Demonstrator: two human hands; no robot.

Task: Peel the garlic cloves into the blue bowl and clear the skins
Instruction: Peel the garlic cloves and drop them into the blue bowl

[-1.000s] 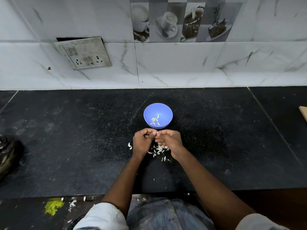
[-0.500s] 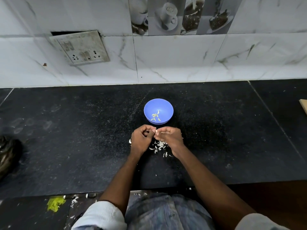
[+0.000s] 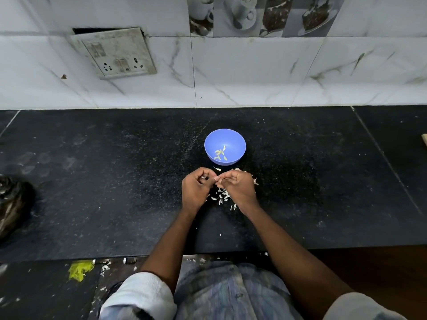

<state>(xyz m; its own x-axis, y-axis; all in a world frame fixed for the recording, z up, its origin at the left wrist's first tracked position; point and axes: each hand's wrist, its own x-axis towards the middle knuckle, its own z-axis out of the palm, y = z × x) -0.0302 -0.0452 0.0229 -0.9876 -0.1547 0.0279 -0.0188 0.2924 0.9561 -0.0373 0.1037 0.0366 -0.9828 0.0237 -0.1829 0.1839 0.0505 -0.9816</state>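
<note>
We see the garlic clove only as a small pale bit pinched where the fingertips of both hands meet, just in front of the blue bowl on its near side; most of it is hidden by the fingers. The left hand is curled round it from one side, and the right hand is curled against it from the other, so the two hands are together, thumbs and forefingers touching at the clove. The blue bowl stands upright on the black bench, and a few pale peeled cloves lie at its bottom. The skins are scattered on the bench under and between the hands, on the near side of the bowl, with a few more flakes just to the right of the right hand and one curl close to the bowl's near wall. Behind the bowl rises a white marbled tile wall; on it, up and to the left of the bowl, sits a grimy switch plate that hangs askew. Far to the left of the bowl, at the bench's edge, we make out a dark crumpled bag.
</note>
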